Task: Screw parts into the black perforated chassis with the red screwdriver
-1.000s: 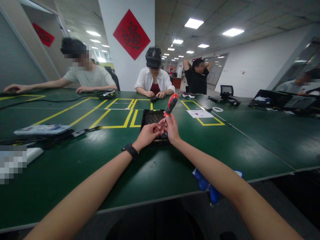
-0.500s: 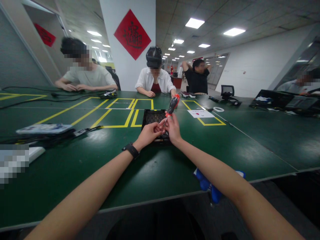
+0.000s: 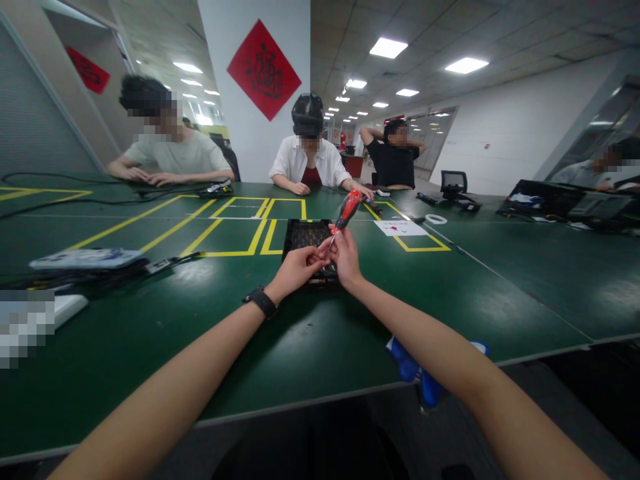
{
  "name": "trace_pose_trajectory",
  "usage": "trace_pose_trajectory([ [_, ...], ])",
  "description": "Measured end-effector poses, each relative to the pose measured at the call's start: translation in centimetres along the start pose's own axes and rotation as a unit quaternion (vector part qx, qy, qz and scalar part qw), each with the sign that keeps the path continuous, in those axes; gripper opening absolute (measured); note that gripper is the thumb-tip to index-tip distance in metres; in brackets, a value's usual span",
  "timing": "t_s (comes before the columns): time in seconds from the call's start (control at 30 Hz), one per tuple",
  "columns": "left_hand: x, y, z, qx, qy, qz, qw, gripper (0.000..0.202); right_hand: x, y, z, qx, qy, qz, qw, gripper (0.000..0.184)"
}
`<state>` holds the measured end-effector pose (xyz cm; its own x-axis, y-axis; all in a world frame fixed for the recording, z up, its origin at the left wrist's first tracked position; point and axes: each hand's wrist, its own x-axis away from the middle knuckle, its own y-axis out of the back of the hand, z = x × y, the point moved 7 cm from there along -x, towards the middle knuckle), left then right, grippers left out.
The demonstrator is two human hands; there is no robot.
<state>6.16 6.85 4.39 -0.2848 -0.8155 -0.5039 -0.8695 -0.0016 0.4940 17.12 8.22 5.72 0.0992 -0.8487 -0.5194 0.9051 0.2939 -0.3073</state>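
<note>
A red and dark grey screwdriver (image 3: 348,212) tilts handle up, with its thin shaft pointing down to the left. Fingers of my right hand (image 3: 347,259) are closed around the shaft just below the handle. My left hand (image 3: 299,270), with a dark watch on its wrist, pinches close to the screwdriver's tip. Whatever lies between those fingertips is too small to make out. Both hands are over a black open tray-like case (image 3: 295,232) on the green table (image 3: 240,360). My fingers hide part of the inside of the case.
Yellow tape (image 3: 227,253) marks rectangles on the table. A white paper (image 3: 400,228) and a tape roll (image 3: 436,219) lie to the right. Devices and cables (image 3: 87,259) lie left. Blue gloves (image 3: 407,367) rest at the front edge. People sit across the table.
The screwdriver's handle has turned slightly, showing more red. My hands stay nearly in place. The hand of the person opposite has reached forward over the table.
</note>
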Motion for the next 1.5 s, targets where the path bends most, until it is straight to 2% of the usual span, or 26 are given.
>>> trace_pose_trajectory([
  [0.2,0.0,0.1,0.0,-0.013,0.014,-0.003,1.0,0.025,0.1,-0.2,0.1,0.008,0.002,0.006,1.0,0.035],
  [0.43,-0.1,-0.2,0.1,-0.055,-0.028,0.033,0.998,0.02,0.0,-0.1,-0.1,-0.006,-0.008,0.012,1.0,0.035],
  [0.6,0.0,0.1,-0.6,-0.052,-0.038,0.003,0.998,0.019,0.0,0.0,0.0,-0.003,0.004,-0.002,1.0,0.033],
  [0.73,0.0,0.0,-0.6,-0.056,-0.021,0.001,0.998,0.018,0.1,-0.2,0.2,0.002,0.007,0.002,1.0,0.034],
  [0.93,0.2,-0.2,-0.1,0.016,0.023,0.039,0.999,0.022,0.1,-0.5,0.2,0.008,0.001,0.019,1.0,0.035],
  [1.23,0.0,0.7,-0.5,-0.008,0.004,-0.033,0.999,0.025,0.0,-0.2,0.1,0.019,0.002,-0.001,1.0,0.035],
  [1.4,0.2,0.9,-0.3,-0.018,0.035,-0.034,0.999,0.027,0.0,-0.6,0.3,0.033,0.005,0.014,0.999,0.036],
  [1.5,0.3,0.8,-0.4,-0.039,0.024,-0.024,0.999,0.023,0.1,-0.6,0.2,0.028,0.001,0.021,0.999,0.037],
])
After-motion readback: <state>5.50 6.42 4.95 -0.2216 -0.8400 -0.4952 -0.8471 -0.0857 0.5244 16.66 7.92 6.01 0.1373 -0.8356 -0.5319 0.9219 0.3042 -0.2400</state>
